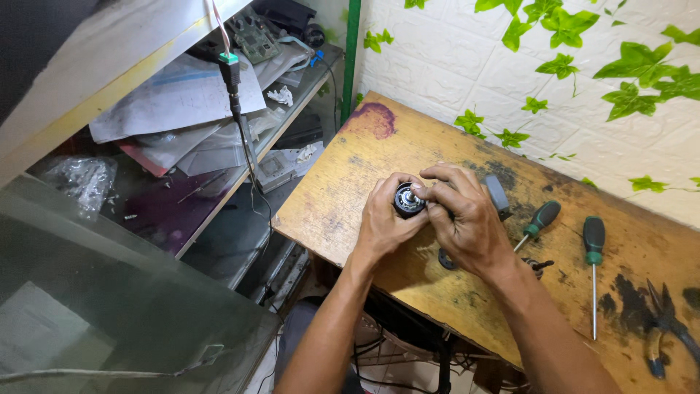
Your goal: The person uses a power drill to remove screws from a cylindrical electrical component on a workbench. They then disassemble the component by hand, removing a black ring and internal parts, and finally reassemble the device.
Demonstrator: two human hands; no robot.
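While both hands close round a small black motor on the worn bench, the fingertips work at its top

The left hand (383,219) is wrapped snugly round the round black motor (407,200), which sits near the middle of the stained wooden table (343,182); the right hand (467,219) curls over it, thumb and forefinger pinched on what seems to be a small silver hub at its centre, though fingers hide much of it. To do this well, I would judge, the left should keep the body from turning while the right works with fingertips only. Two green-handled screwdrivers (593,248) lie to the right, pliers (667,321) near the edge, a dark disc (446,260) under the right wrist
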